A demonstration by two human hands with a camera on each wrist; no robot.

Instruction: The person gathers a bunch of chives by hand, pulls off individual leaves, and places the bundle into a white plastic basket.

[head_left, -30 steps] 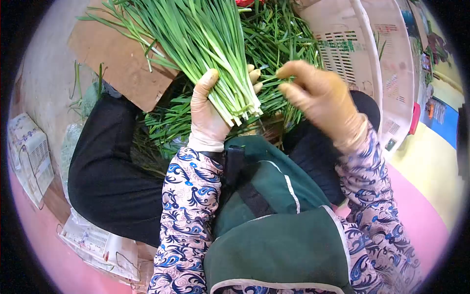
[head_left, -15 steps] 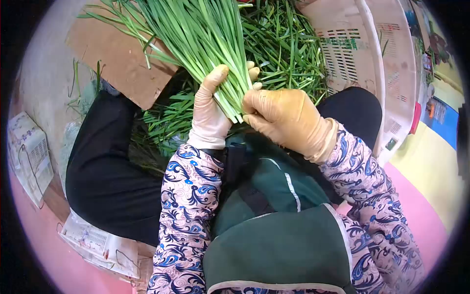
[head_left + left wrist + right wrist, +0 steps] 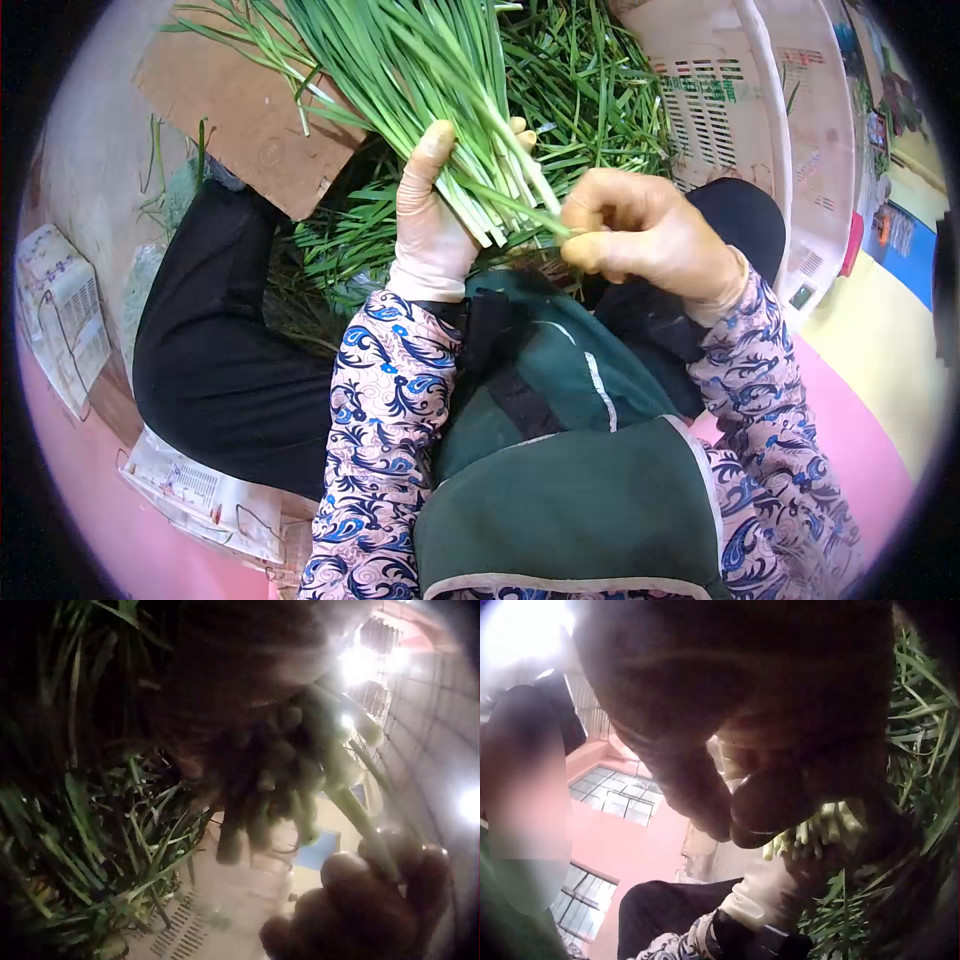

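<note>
We had both hands working over the lap, gloved. Left grip (image 3: 430,235): wrapped round the bundle of green stalks (image 3: 410,90), thumb across the top, fingertips showing past the far side. Bundle sat in front of the apron (image 3: 570,480), pale ends toward the body, leaves running up out of frame. Our read: held near the pale ends so they stuck out for the other hand to pick at, with the left acting as a fixture. Right grip (image 3: 655,230): thumb and forefinger pinching the end of a thin green strand (image 3: 540,217), whose other end ran back in among the bundle's ends; we judged it was being singled out. In the left wrist view we saw the pale ends fan out unevenly, and one stalk reached the right fingertips. Edges: cardboard (image 3: 250,115) lay under the leaves at the left, so we figured little slack that way. White crate (image 3: 765,90) walled off the right, with the right knee (image 3: 745,215) between its lower part and the right wrist. Loose greens (image 3: 595,95) filled the space beyond the bundle, where a dropped strand would get lost, we thought. Best travel for the right grip, we reckoned: back over the lap, short of the knee.
</note>
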